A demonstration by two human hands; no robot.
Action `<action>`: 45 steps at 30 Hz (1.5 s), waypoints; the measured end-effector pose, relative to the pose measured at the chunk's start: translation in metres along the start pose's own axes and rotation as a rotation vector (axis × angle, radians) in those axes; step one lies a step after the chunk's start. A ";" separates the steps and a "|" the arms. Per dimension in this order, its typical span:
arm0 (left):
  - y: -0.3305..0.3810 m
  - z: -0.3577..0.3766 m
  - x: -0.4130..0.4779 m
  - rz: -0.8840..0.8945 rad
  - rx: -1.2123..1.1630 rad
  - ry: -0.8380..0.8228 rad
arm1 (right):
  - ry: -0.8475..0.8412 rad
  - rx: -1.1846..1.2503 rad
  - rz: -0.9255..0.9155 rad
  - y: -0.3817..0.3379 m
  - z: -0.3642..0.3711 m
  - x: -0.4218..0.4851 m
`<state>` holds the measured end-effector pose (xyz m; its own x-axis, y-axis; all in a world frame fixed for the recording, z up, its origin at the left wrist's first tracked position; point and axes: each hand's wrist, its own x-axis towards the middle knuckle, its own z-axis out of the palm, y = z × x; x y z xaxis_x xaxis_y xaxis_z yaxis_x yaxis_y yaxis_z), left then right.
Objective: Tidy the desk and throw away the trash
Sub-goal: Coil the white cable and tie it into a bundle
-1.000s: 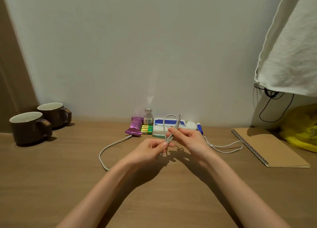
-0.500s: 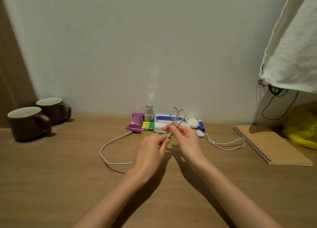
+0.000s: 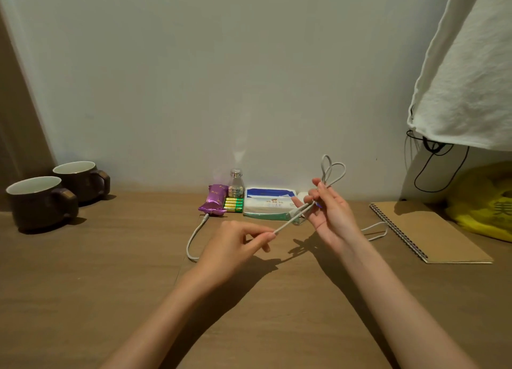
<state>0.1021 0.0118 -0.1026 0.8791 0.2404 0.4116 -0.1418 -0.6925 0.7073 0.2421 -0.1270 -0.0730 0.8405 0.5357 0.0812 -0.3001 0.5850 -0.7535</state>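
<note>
Desk (image 3: 110, 285): brown wood-grain top that runs back to a pale wall. Clock bearings below are read from the two hands at mid-frame.
White cable (image 3: 288, 221): lifted off the desk between the hands, with a taut stretch rising from 8 o'clock to 2 o'clock. Two small loops stand up above the right hand. One slack end curves down to the desk at 9 o'clock, its plug lying just in front of the purple wrapper. Another slack run lies on the desk at 3 o'clock, near the notebook.
Left hand (image 3: 235, 246): thumb and forefinger pinch the low end of the taut stretch, and the other fingers are curled under.
Right hand (image 3: 332, 216): palm turned toward the camera, thumb and forefinger nipping the gathered loops at their base. The remaining fingers are spread and nearly straight. How many strands it has gathered is hard to tell, perhaps three.
Purple wrapper (image 3: 213, 201): at 11 o'clock, by the wall.
Batteries (image 3: 234, 204): green and gold, touching the wrapper's right side.
Small bottle (image 3: 236, 181): clear and upright, just behind the batteries.
Tissue pack (image 3: 268, 202): blue and white, at 12 o'clock.
Front mug (image 3: 41, 199), rear mug (image 3: 80, 180): dark brown, side by side at 9 to 10 o'clock, handles to the right.
Notebook (image 3: 426, 230): spiral-bound with a tan cover, flat at 3 o'clock.
Yellow bag (image 3: 484, 202): behind the notebook at the right edge.
White cloth (image 3: 471, 77): hanging at 1 o'clock.
</note>
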 end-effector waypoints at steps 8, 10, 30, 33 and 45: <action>-0.009 0.008 -0.006 -0.107 0.041 -0.448 | -0.099 -0.258 -0.002 0.000 -0.006 0.004; -0.011 0.003 -0.005 -0.135 0.073 -0.442 | -0.125 -0.479 -0.065 -0.003 -0.005 0.001; -0.017 -0.007 0.000 0.279 0.316 0.229 | -0.242 -0.665 0.301 0.034 0.009 -0.025; -0.022 -0.006 0.001 0.330 0.348 0.237 | -0.226 -0.601 0.340 0.039 0.010 -0.025; -0.021 -0.028 0.003 0.310 0.363 0.350 | -0.195 -0.715 0.283 0.031 0.012 -0.022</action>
<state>0.0947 0.0460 -0.0996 0.6107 0.1571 0.7761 -0.1486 -0.9400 0.3072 0.2091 -0.1131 -0.0902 0.6619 0.7410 -0.1132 -0.0725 -0.0870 -0.9936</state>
